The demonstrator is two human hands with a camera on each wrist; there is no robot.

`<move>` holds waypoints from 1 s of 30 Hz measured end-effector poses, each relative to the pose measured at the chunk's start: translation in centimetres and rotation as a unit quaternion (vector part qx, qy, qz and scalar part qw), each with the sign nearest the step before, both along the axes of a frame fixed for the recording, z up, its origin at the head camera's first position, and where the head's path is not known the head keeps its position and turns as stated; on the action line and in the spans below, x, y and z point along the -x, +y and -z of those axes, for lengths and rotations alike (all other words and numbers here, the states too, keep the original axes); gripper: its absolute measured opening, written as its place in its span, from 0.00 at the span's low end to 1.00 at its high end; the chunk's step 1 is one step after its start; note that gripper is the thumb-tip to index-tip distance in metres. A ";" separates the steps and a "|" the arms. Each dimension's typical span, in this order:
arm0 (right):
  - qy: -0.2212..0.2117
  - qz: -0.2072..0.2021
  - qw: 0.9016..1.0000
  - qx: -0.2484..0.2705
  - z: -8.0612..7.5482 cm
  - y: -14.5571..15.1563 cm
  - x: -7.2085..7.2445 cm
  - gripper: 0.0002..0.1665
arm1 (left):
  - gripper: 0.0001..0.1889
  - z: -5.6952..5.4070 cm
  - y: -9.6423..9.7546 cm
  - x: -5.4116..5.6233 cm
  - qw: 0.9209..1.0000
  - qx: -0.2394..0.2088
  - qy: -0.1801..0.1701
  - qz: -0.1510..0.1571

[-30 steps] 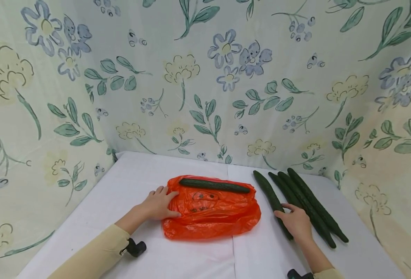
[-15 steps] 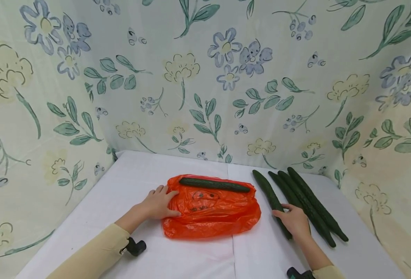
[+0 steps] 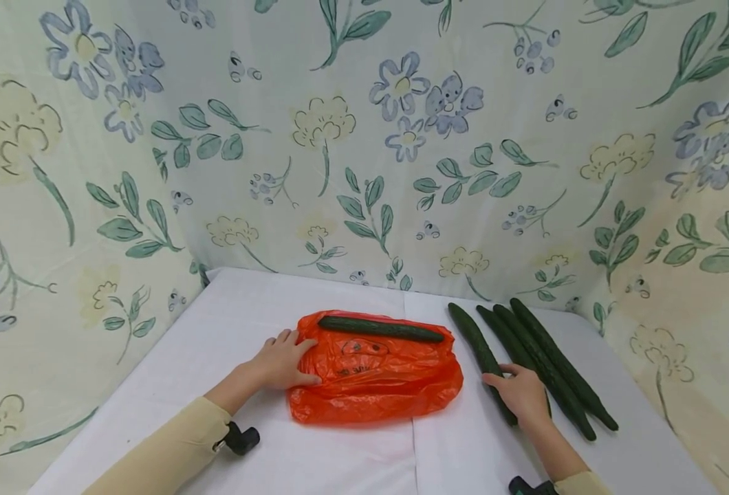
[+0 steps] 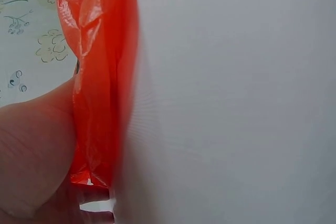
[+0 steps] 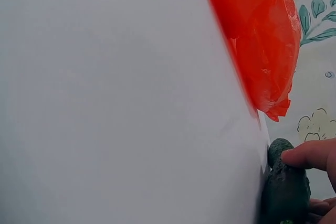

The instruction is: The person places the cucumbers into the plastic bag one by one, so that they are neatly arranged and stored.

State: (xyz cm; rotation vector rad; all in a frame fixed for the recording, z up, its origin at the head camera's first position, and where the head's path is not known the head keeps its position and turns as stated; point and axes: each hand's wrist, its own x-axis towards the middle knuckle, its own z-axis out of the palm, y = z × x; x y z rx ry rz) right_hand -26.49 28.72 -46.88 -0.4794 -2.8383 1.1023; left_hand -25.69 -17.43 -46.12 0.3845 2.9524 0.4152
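My left hand [image 3: 280,361] rests on the left edge of a crumpled red plastic bag [image 3: 377,395], its fingers spread apart. One dark green cucumber [image 3: 377,328] lies crosswise on top of the bag, near the far edge. Right of the bag, my right hand [image 3: 525,397] holds another cucumber [image 3: 471,331] between thumb and fingers, low on the white cloth. In the right wrist view the thumb presses on this bumpy cucumber [image 5: 286,195], seen almost end-on. The left wrist view has the bag [image 4: 97,93] against the hand; part of the fingers is hidden behind it.
Three more cucumbers [image 3: 544,357] lie side by side just right of my right hand. A white cloth [image 3: 241,295] covers the table. Floral curtains [image 3: 364,137] stand behind it and on both sides.
The held cucumber and my right hand have shifted very slightly to the left. My left hand, the bag and the cucumber on it have stayed in place.
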 end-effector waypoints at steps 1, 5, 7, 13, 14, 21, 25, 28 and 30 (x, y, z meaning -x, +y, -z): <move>0.000 0.003 1.000 0.003 0.0 0.0 0.0 0.40 | 0.46 0.1 0.0 0.0 1.000 -0.001 0.000 0.002; 0.001 0.013 1.000 0.011 0.0 0.2 -0.1 0.40 | 0.46 0.2 0.2 0.0 1.000 -0.006 -0.004 0.004; 0.004 0.015 1.000 0.020 0.1 0.3 -0.1 0.40 | 0.46 0.3 0.3 0.0 1.000 -0.007 -0.005 0.003; 0.013 0.022 0.998 0.050 0.3 0.8 0.1 0.39 | 0.46 0.3 0.2 0.0 1.000 -0.005 -0.005 0.003; 0.012 0.022 0.998 0.055 0.3 0.8 0.1 0.40 | 0.46 0.3 0.2 0.0 1.000 -0.003 -0.004 0.004; 0.004 0.006 0.998 0.061 0.3 0.6 0.0 0.40 | 0.46 0.0 0.2 -0.1 1.000 0.003 -0.004 0.003; -0.001 -0.004 0.998 0.055 0.4 0.3 -0.1 0.40 | 0.46 -0.2 0.2 -0.3 1.000 0.002 -0.005 0.002; -0.001 -0.006 0.999 0.047 0.4 0.0 0.0 0.43 | 0.45 -0.3 0.1 -0.3 1.000 0.005 -0.004 0.001; 0.000 -0.005 0.999 0.036 0.4 -0.1 0.1 0.44 | 0.45 -0.3 0.1 -0.3 1.000 0.005 -0.002 0.001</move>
